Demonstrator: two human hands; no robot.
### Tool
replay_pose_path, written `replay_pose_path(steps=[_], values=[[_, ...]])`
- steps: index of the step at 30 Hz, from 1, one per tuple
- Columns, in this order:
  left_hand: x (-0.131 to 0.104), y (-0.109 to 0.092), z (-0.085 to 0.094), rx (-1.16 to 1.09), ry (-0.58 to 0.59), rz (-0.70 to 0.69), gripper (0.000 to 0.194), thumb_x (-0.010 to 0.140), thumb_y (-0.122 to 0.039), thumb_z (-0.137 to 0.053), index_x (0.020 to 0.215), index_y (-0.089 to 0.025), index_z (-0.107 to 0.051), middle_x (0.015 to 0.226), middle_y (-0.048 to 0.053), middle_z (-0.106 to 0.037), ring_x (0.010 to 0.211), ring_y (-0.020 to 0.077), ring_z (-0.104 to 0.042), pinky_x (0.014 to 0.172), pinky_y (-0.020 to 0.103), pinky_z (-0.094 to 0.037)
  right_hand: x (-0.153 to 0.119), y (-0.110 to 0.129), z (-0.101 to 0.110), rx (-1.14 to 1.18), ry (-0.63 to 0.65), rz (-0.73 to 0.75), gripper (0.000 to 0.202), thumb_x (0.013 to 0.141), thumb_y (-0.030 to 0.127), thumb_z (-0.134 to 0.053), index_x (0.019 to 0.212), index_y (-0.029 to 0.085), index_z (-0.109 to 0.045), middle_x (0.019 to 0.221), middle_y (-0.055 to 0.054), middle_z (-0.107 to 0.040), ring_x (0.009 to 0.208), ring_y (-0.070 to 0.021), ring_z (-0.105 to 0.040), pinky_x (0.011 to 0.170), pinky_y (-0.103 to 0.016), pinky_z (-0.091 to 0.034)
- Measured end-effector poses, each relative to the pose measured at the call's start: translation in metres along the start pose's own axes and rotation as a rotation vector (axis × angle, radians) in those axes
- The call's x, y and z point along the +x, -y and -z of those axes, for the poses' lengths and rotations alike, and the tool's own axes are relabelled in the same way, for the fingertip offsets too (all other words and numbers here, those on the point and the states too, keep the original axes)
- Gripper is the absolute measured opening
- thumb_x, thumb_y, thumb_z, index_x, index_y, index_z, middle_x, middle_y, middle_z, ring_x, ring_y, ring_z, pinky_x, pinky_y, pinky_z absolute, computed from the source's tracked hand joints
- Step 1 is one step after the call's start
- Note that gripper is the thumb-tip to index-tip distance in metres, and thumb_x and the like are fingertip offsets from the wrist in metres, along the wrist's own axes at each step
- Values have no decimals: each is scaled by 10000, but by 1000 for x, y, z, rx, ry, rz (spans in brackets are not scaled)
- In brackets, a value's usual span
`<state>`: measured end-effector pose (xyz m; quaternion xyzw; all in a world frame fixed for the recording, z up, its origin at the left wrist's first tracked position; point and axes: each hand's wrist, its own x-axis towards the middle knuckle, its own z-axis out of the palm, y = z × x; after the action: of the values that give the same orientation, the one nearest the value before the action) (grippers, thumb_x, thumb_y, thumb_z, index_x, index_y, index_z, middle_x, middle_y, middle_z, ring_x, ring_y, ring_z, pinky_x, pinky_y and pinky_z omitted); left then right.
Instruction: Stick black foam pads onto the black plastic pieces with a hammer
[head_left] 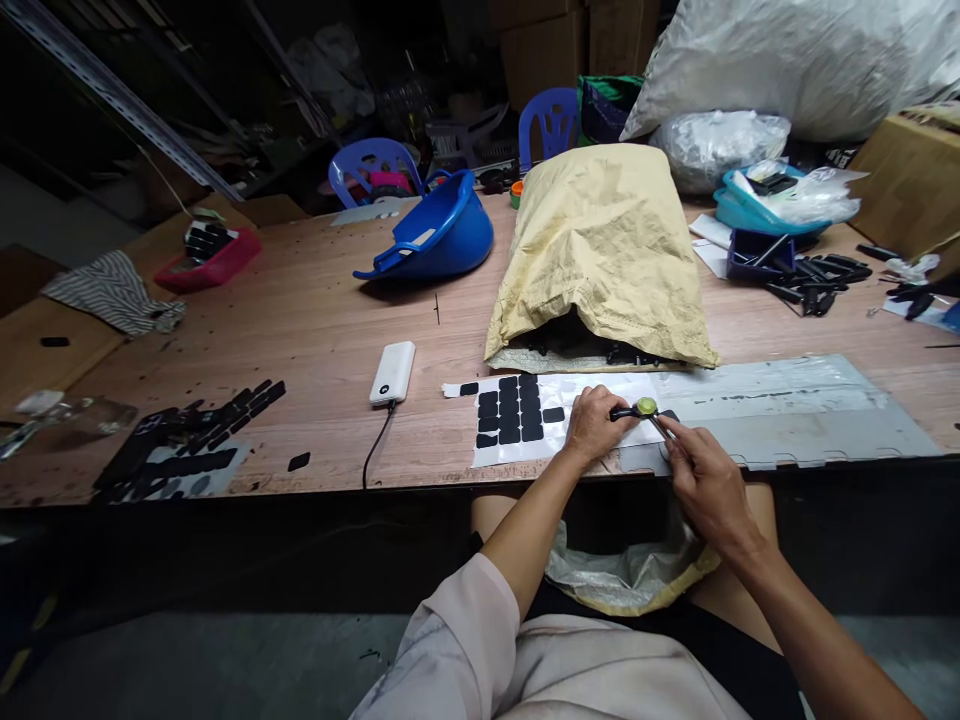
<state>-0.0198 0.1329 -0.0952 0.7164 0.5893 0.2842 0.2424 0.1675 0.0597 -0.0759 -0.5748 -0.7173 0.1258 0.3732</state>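
Note:
My left hand (595,424) is closed on a small black part (621,412) over a white sheet (510,457). My right hand (703,470) grips a thin metal tool (661,428), whose tip is by a round yellow-green piece (646,406) at the end of the black part. Black rounded stickers (509,410) stand in columns on the white sheet, left of my left hand. Beyond both hands lies a large yellow sack (600,240), its open mouth showing dark pieces inside. A second sack (626,585) hangs open at my lap.
On the wooden table (300,330) are a white power bank (393,372) with a cable, a blue basin (442,230), a red tray (210,262) and black sticker scraps (187,462). At right are a grey sheet (810,425), black handles (825,275) and a turquoise basin (772,210).

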Motion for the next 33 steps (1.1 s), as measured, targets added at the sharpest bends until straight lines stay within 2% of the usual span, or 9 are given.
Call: replay_pose_path(steps=[6,9,12,19,24,27,29,32,33], values=[[-1,-4,3,23,23,0,127,878,-311,-840,960,-242,-773,993,41,-702,1053,257,-618,995,405,-509,57,-31,36,-212,-140,-132,422,1010,318,-513,1357,219,-732,1049,-115,-708,979,-266,-645,905,-394,-498],[-1,-6,5,42,44,6,135,893,-312,-825,983,-234,-762,1021,46,-701,1071,264,-612,996,413,-504,97,-56,50,-437,-102,-391,466,999,297,-514,1397,185,-728,1136,-171,-696,1024,-296,-612,854,-405,-456],[-1,-8,6,56,59,9,144,901,-317,-822,993,-232,-752,1045,47,-697,1081,264,-607,1003,414,-498,122,-75,49,-532,-2,-521,473,1019,312,-498,1419,193,-722,1248,-205,-678,1046,-302,-597,808,-402,-409],[-2,-5,4,111,70,-16,159,955,-366,-769,1043,-244,-719,1103,46,-693,1106,258,-606,1011,406,-498,127,-84,19,-678,-67,-491,489,1084,369,-367,1398,197,-700,1298,-223,-655,1152,-349,-579,852,-443,-387],[-5,-3,8,52,-8,-32,109,1023,-319,-669,1082,-227,-668,1128,62,-706,1073,251,-631,971,393,-516,126,-84,16,-693,-61,-486,515,1093,349,-314,1369,133,-692,1304,-261,-633,1144,-344,-561,838,-445,-344],[-32,-4,11,-98,-165,-103,143,1080,-317,-551,1142,-220,-637,1111,75,-719,1045,239,-659,941,378,-536,125,-86,16,-688,-58,-465,523,1098,344,-300,1375,116,-679,1313,-268,-619,1137,-328,-531,821,-435,-295],[-65,-1,10,-151,-209,-246,219,1096,-372,-514,1186,-212,-634,1087,88,-732,1009,237,-679,919,379,-546,124,-88,15,-688,-68,-449,535,1106,355,-284,1384,112,-670,1318,-266,-614,1134,-321,-517,806,-428,-262],[-118,13,-5,-87,21,-531,268,1060,-452,-575,1131,-218,-685,974,70,-763,879,218,-715,858,365,-558,123,-88,15,-689,-68,-444,548,1112,360,-271,1380,99,-671,1311,-267,-615,1125,-315,-512,784,-423,-228],[-132,20,-13,-46,107,-531,269,1049,-460,-593,1110,-221,-701,934,59,-766,835,209,-720,827,350,-564,123,-88,15,-688,-66,-446,547,1113,356,-271,1377,95,-673,1307,-269,-616,1121,-314,-513,780,-423,-223]])
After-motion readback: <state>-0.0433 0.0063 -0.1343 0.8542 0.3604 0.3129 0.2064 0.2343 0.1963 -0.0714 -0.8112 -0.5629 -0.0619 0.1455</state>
